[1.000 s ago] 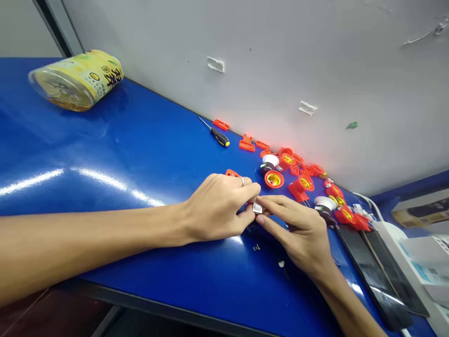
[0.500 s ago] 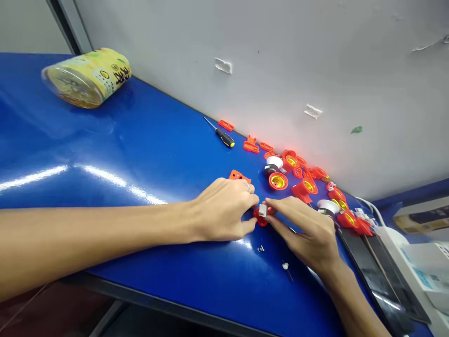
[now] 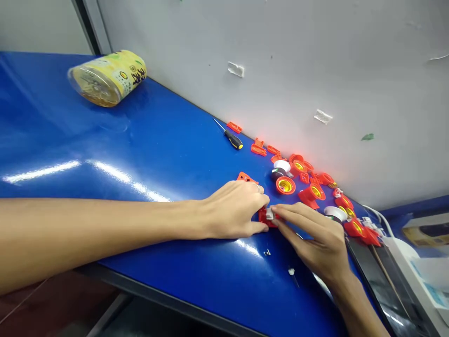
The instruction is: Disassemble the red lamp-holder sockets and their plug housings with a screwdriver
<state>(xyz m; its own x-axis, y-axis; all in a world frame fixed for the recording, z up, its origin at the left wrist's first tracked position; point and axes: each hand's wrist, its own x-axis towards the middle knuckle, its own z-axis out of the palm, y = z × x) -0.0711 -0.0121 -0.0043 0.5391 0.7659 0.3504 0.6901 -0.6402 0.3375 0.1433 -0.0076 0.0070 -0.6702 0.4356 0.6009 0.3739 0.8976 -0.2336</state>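
My left hand [image 3: 240, 210], with a ring on one finger, rests on the blue table and grips a small red plastic housing [image 3: 263, 217] between thumb and fingers. From the other side, my right hand [image 3: 315, 238] pinches a small white block [image 3: 269, 214] at the housing; whether it is seated inside I cannot tell. Just beyond my left knuckles lies a flat red plastic piece [image 3: 246, 177] with holes. Some tiny metal screws [image 3: 267, 252] sit on the table below the hands, near a small white part with a thin pin [image 3: 291, 271].
Along the wall lie several red lamp sockets [image 3: 285, 186], red plastic pieces [image 3: 258, 150] and a black-and-yellow screwdriver [image 3: 234, 140]. A yellow-labelled drink cup [image 3: 108, 78] lies on its side at far left. A dark tray [image 3: 377, 276] and white box stand at right.
The whole scene has shifted slightly to the right as the head turned. The white block sits a little lower and more tilted against the red housing; both hands keep their grip.
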